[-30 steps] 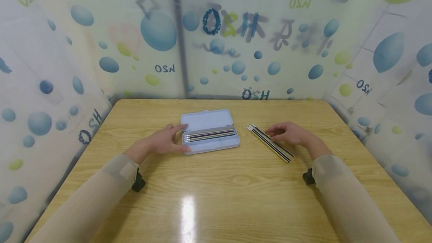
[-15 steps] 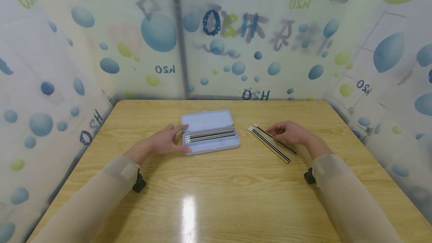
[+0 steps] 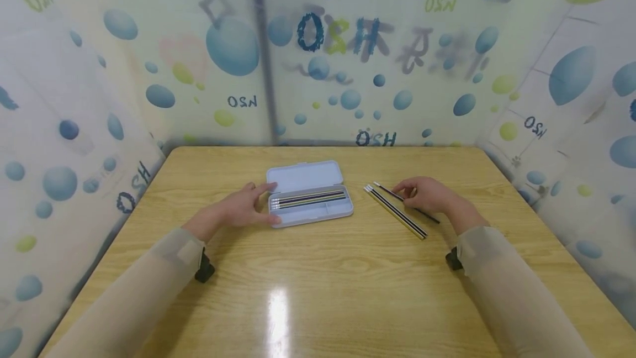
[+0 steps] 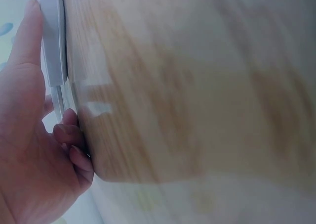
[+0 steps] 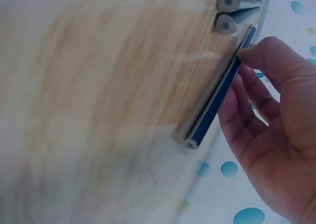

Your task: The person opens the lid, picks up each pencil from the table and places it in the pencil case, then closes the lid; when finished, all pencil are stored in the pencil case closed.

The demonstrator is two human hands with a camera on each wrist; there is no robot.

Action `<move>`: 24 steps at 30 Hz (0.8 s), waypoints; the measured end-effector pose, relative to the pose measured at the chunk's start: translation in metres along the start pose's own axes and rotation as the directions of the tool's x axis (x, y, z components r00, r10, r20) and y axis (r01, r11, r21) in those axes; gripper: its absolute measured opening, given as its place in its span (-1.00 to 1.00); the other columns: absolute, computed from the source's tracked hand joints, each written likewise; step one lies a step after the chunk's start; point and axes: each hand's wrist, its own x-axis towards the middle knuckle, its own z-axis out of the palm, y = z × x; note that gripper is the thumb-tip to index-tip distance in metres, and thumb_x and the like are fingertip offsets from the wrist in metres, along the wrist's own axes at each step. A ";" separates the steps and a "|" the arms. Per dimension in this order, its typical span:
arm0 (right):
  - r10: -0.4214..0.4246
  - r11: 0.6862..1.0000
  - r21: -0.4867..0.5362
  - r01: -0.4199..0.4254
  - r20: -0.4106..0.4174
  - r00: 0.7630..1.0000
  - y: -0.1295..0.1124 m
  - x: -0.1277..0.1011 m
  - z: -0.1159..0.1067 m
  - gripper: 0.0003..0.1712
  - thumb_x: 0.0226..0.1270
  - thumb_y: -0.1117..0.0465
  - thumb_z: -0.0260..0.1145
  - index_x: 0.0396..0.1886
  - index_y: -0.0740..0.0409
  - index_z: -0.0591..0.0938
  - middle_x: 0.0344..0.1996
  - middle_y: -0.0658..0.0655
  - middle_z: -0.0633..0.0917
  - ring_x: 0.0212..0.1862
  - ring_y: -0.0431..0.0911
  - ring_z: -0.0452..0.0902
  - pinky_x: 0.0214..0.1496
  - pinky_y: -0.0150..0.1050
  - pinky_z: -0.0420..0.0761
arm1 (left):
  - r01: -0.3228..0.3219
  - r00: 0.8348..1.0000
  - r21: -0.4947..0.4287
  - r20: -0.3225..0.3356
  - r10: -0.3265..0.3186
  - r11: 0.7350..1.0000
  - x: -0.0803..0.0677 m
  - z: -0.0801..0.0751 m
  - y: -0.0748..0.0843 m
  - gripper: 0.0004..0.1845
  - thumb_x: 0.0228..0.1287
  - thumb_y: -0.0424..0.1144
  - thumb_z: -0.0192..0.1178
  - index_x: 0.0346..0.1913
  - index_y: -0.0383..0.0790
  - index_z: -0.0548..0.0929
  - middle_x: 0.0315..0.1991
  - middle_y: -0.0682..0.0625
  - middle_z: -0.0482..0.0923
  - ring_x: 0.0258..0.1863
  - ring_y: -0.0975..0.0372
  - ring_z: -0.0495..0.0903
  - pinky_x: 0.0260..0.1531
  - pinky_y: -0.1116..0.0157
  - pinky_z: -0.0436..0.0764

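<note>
In the head view my left hand point(image 3: 238, 205) holds the left end of an open pale-blue pencil case point(image 3: 303, 216), thumb at its front corner and a finger near the hinge. Several striped pencils point(image 3: 308, 199) lie side by side in the case's back compartment. To the right, my right hand point(image 3: 428, 195) pinches one dark pencil point(image 3: 387, 190) between thumb and fingers. The right wrist view shows this pencil point(image 5: 217, 96) close to the tabletop; whether it touches cannot be told. Beside it, other striped pencils point(image 3: 396, 212) lie together on the table.
The case's lid point(image 3: 305, 177) lies back, away from the person. A wooden table point(image 3: 318, 269) carries everything, with a bright reflection near its front. Patterned curtains point(image 3: 397, 87) stand behind and at both sides of the table.
My right hand has drawn one dark pencil rightward, away from the other loose pencils, widening the gap between them. My left hand and the pencil case have stayed in place.
</note>
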 end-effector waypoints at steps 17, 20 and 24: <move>0.008 1.000 -0.006 -0.008 -0.035 0.999 0.007 0.001 0.002 -0.48 0.46 0.32 0.35 0.39 0.18 0.70 0.09 0.27 0.75 0.06 0.09 0.66 0.12 0.06 0.64 | 0.008 1.000 0.003 0.007 -0.008 1.000 0.001 0.000 -0.001 0.25 0.24 0.55 0.38 0.82 0.12 0.05 0.32 -0.32 0.38 0.17 -0.10 0.50 0.33 -0.25 0.49; 0.000 1.000 0.011 0.001 -0.054 0.999 0.007 0.000 0.001 -0.48 0.46 0.35 0.31 0.39 0.19 0.69 0.07 0.27 0.74 0.03 0.10 0.67 0.03 -0.01 0.66 | 0.007 1.000 0.003 0.007 -0.007 1.000 0.001 0.000 -0.001 0.24 0.25 0.56 0.38 0.82 0.12 0.06 0.30 -0.30 0.39 0.16 -0.09 0.50 0.32 -0.23 0.50; -0.012 0.999 0.039 0.016 -0.101 0.995 0.004 -0.002 -0.001 -0.51 0.45 0.34 0.28 0.34 0.14 0.74 0.06 0.26 0.74 -0.03 0.07 0.62 -0.04 -0.11 0.61 | 0.004 1.000 0.001 0.006 -0.004 1.000 0.000 0.000 0.000 0.24 0.25 0.55 0.38 0.82 0.11 0.06 0.32 -0.31 0.39 0.18 -0.10 0.49 0.34 -0.25 0.49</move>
